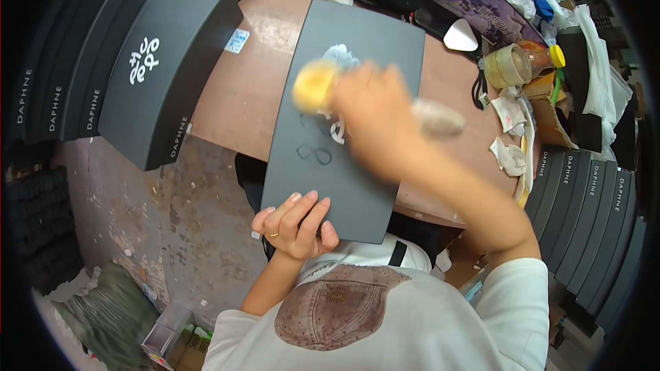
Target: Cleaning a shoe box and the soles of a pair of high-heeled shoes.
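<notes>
A long dark grey shoebox [357, 196] lies on the table in front of me, its near end jutting over the table's edge. White handwriting, a pale smear and a dark looped mark show on its lid. My left hand [295, 227] holds the near left corner, fingertips pressed on the lid. Blurred by motion, my right hand [375, 113] is closed round a tool with a round yellow head [315, 87] over the lid. Its pale rounded end sticks out on the other side of the hand. Whether the yellow head touches the lid I cannot tell.
Another grey shoebox [165, 62] with white writing sits at left, before a row of similar boxes [75, 55]. More boxes [584, 213] are stacked at right. Along the table's right stand a cloudy jar [507, 66], a yellow-capped bottle [553, 57] and a white mouse-shaped object [462, 36].
</notes>
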The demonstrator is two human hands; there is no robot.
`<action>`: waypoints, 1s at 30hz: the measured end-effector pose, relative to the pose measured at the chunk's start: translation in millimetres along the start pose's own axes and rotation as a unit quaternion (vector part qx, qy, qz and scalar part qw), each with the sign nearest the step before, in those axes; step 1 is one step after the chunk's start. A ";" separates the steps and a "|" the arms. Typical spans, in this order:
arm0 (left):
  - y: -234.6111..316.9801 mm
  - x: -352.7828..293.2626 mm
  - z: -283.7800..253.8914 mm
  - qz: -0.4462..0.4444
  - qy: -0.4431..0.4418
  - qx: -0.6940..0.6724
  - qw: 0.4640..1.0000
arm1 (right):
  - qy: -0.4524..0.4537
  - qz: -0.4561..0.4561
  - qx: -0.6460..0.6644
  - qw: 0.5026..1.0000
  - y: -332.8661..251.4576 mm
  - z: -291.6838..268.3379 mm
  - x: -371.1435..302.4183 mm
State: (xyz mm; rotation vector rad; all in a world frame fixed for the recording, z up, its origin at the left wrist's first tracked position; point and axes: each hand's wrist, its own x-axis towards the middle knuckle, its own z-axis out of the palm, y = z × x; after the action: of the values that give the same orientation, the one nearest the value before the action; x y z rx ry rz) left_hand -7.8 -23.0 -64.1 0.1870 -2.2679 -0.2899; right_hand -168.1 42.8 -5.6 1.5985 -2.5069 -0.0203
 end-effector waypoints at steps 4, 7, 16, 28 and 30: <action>2.0 1.8 1.6 0.001 0.000 0.008 1.000 | 0.090 -0.039 0.129 0.987 24.3 -5.0 -1.3; 1.1 4.0 -0.1 -0.003 0.004 0.002 1.000 | 0.195 0.026 0.113 0.974 50.4 9.4 18.9; -1.8 -2.9 -0.9 -0.005 0.005 0.008 1.000 | 0.082 0.014 0.015 0.996 29.5 2.1 32.6; 2.3 2.1 7.6 -0.011 0.018 0.001 1.000 | 0.133 -0.014 0.159 0.978 17.7 12.7 27.1; 1.7 4.0 -0.6 -0.005 0.012 0.001 1.000 | 0.131 0.062 0.093 0.985 63.3 18.1 61.9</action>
State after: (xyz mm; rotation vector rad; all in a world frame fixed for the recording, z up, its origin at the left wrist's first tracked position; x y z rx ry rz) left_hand -10.0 -22.3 -60.4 0.2020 -2.2433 -0.2888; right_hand -253.2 12.6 -8.8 1.3975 -2.4518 0.4231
